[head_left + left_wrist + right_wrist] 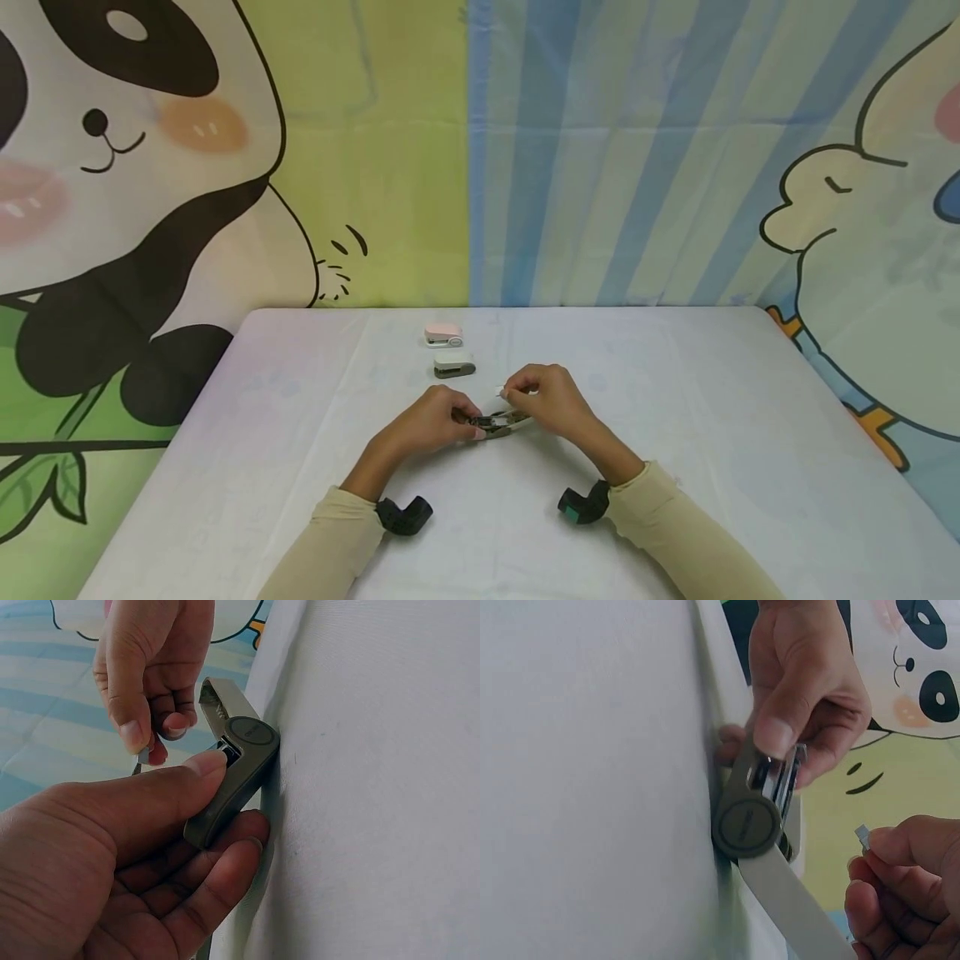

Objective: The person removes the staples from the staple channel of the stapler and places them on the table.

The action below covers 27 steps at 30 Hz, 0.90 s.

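A grey-green stapler (497,422) with a pale top arm is swung open above the white table. My left hand (431,421) grips its base, the thumb pressing beside the metal magazine (781,784). In the left wrist view the round hinge of the stapler (251,731) faces the camera, and the raised arm angles away from the base. Between thumb and index finger, my right hand (553,402) pinches a short silvery strip of staples (862,836). That strip is apart from the stapler, close to the open magazine.
A pink stapler (443,335) and a white stapler with a dark base (453,364) stand farther back on the white-clothed table (637,375). Black wrist mounts (405,517) sit at both sleeves. A printed cartoon curtain hangs behind the table's far edge.
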{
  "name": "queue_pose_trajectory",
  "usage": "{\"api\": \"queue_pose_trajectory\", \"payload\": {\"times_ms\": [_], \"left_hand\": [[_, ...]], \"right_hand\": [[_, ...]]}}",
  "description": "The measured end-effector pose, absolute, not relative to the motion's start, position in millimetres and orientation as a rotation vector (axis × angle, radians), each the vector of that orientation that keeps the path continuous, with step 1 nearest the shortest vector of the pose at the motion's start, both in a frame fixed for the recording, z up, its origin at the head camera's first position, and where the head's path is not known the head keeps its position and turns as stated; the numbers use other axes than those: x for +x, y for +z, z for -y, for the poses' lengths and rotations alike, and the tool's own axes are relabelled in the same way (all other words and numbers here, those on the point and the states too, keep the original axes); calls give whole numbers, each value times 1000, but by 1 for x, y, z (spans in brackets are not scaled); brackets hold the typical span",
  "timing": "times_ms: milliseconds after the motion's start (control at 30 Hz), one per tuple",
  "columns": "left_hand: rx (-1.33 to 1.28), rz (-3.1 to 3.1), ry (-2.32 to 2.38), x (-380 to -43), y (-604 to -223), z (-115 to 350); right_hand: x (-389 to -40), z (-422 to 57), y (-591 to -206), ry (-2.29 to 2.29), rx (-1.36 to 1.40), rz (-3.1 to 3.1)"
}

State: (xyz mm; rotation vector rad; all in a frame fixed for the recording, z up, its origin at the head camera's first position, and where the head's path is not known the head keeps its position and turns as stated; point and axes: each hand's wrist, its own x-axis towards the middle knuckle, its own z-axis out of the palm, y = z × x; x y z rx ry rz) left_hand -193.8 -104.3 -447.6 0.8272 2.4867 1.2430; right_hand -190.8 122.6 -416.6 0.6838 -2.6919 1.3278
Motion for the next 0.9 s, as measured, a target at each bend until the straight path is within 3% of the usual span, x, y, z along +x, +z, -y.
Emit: {"api": "queue_pose_trajectory", "payload": {"times_ms": [533, 900], "left_hand": [[814, -2455, 1267, -194, -446, 104], [775, -2455, 1265, -193, -447, 105]], "right_hand": [[-210, -140, -413, 1235, 589, 2656], [-259, -146, -415, 1185, 488, 2798]]}}
